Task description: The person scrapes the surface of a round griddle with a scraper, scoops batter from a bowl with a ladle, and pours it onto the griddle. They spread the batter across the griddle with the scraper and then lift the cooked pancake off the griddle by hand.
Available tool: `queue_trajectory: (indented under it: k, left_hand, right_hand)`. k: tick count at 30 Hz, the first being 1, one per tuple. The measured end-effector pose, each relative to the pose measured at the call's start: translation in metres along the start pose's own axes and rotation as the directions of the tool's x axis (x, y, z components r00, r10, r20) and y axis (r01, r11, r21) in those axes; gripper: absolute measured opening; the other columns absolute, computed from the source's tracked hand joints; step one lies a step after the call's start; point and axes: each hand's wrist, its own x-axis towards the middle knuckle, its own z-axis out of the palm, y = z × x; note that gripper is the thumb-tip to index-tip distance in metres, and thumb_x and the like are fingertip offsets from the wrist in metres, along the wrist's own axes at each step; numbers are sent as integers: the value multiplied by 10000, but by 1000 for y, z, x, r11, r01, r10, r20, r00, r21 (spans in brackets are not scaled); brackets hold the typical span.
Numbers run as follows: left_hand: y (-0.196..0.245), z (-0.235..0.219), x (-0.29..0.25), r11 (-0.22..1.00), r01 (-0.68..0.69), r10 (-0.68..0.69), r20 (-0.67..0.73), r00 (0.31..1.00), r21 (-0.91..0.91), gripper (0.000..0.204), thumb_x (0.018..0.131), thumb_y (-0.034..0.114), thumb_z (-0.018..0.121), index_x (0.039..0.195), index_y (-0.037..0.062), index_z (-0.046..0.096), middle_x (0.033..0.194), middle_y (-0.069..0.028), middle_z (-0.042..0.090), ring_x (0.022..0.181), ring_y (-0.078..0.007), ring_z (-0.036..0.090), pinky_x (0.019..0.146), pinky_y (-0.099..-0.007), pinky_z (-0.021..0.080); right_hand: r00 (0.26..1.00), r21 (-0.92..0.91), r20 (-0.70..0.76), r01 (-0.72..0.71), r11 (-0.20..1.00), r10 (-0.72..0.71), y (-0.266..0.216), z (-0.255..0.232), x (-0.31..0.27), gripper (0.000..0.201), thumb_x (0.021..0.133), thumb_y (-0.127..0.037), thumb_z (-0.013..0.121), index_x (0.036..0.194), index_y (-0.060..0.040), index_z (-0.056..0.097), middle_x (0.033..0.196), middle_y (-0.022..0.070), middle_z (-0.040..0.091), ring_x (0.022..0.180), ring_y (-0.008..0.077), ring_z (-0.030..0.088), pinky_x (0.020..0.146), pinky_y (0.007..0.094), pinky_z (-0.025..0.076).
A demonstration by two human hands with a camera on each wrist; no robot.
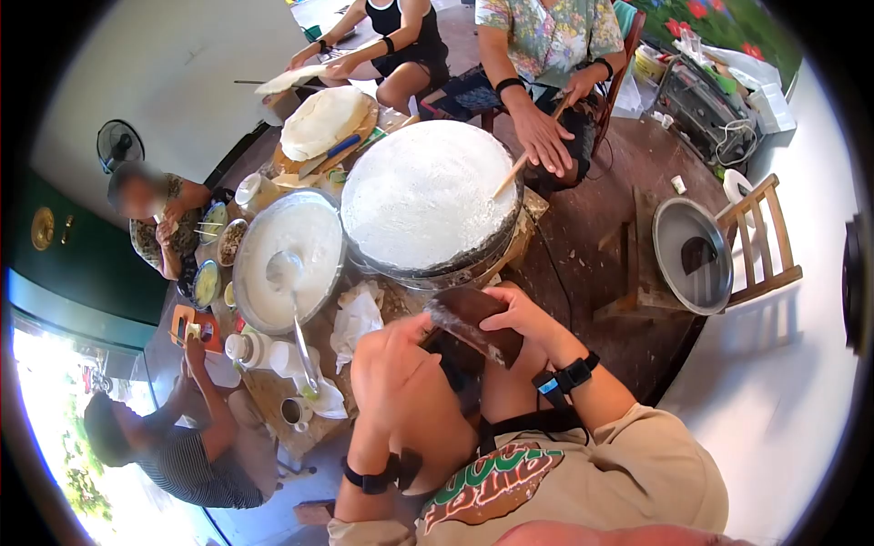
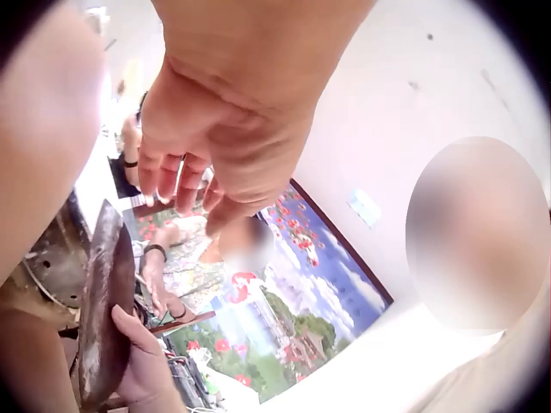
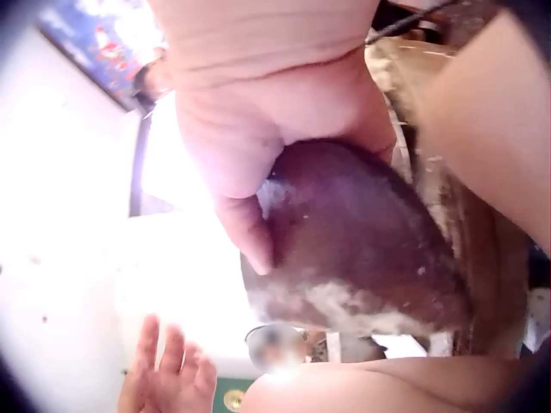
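My right hand (image 1: pixel 530 320) grips a dark brown half-moon piece (image 3: pixel 353 232) by its back edge, thumb on one face. White residue is smeared along its outer edge. Near it, on the other side, my left hand (image 1: pixel 393 369) is raised above my knee, blurred in the head view. Its fingers are loosely extended and hold nothing, as the left wrist view shows. In front of my knees stands a large round pan (image 1: pixel 410 273) covered with a white layer. Left of it is a metal basin (image 1: pixel 244 305) of white batter, with a ladle (image 1: pixel 300 341) leaning in it.
Across the pan, a seated person's hand (image 1: pixel 542 136) holds a stick over its surface. A round white flatbread stack (image 1: pixel 323 123) lies behind it. A metal basin (image 1: pixel 724 291) stands at right beside a wooden chair (image 1: pixel 774 227). A mug (image 1: pixel 296 412) is at the table's near corner.
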Motion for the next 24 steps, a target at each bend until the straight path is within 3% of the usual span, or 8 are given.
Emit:
queue_trajectory:
  k: [3, 4, 7, 10, 13, 17, 23, 24]
  left_hand:
    - [22, 3, 32, 951, -76, 66, 43, 997, 301, 572, 707, 82, 665, 1249, 60, 486, 1068, -83, 603, 903, -306, 576, 834, -355, 464]
    - [21, 7, 40, 944, -78, 56, 76, 996, 321, 484, 722, 91, 663, 1183, 57, 519, 1019, -95, 606, 896, -317, 576, 810, -378, 465]
    - [2, 20, 60, 931, -82, -12, 253, 967, 356, 288, 748, 94, 651, 1023, 59, 573, 912, -120, 603, 867, -330, 579, 741, -421, 469]
    - [-6, 27, 79, 915, -107, 28, 202, 979, 390, 164, 772, 85, 625, 918, 67, 552, 848, -129, 575, 818, -332, 579, 678, -441, 462]
    - [-14, 26, 106, 856, -131, 64, 150, 987, 500, 116, 761, 61, 590, 832, 65, 498, 791, -94, 540, 798, -298, 573, 644, -419, 469]
    - [-47, 28, 160, 814, -162, 141, 81, 987, 558, 62, 789, 42, 507, 845, 56, 483, 805, -116, 552, 799, -320, 572, 655, -423, 473]
    - [-106, 39, 228, 795, -139, 149, 33, 988, 590, 117, 795, 1, 517, 898, 52, 497, 789, -171, 592, 807, -359, 574, 676, -457, 455]
    - [-112, 40, 234, 788, -135, 143, 34, 989, 601, 116, 795, -6, 502, 897, 48, 496, 779, -173, 594, 808, -362, 574, 675, -457, 455]
  right_hand:
    - [999, -546, 5, 33, 837, -36, -44, 14, 0, 365, 729, -129, 680, 1087, -85, 620, 870, 44, 665, 818, 127, 620, 753, 261, 470]
    - [995, -606, 22, 87, 790, -93, -51, 17, 2, 361, 702, -132, 693, 1056, -109, 631, 832, 75, 664, 791, 186, 637, 727, 288, 474]
    - [942, -845, 178, 295, 447, -285, -83, 25, 8, 333, 678, -68, 726, 998, -52, 636, 837, 76, 647, 773, 226, 622, 715, 305, 482]
    - [906, -910, 179, 301, 287, -383, -97, 9, 18, 287, 683, -78, 714, 961, -67, 641, 822, 104, 632, 774, 296, 608, 716, 354, 487]
    - [875, -931, 155, 284, 227, -459, -104, -19, 36, 208, 726, -53, 660, 932, -68, 640, 828, 116, 634, 789, 301, 611, 729, 374, 485]
    - [801, -964, 208, 265, 22, -561, -124, -48, 85, 165, 754, -47, 626, 918, -68, 640, 829, 124, 637, 804, 311, 610, 728, 383, 486]
    - [752, -959, 268, 267, -93, -602, -130, -86, 164, 165, 772, -41, 529, 899, -91, 621, 797, 116, 632, 808, 310, 618, 709, 406, 481]
    - [775, -967, 244, 241, -84, -582, -132, -85, 169, 157, 778, -35, 504, 883, -81, 612, 806, 123, 633, 830, 313, 617, 721, 408, 478]
